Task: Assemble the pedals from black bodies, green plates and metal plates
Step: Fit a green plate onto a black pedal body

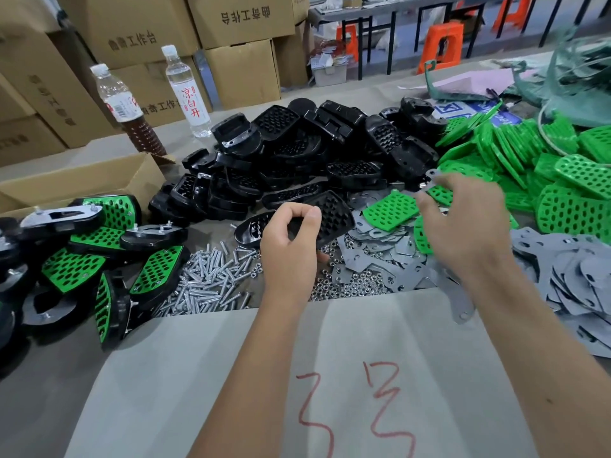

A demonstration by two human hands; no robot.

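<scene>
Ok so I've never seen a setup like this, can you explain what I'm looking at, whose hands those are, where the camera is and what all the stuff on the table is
There is one picture, from a camera worn on a person's head, looking down at their own two bare hands; no machine is involved. The left hand holds a black pedal body. The right hand pinches a thin metal plate just above a loose green plate. On the table lie a heap of black bodies, a pile of green plates, grey metal plates, screws and small nuts. At the left lie finished pedals, black with green faces. Two bottles and cardboard boxes stand behind.
</scene>
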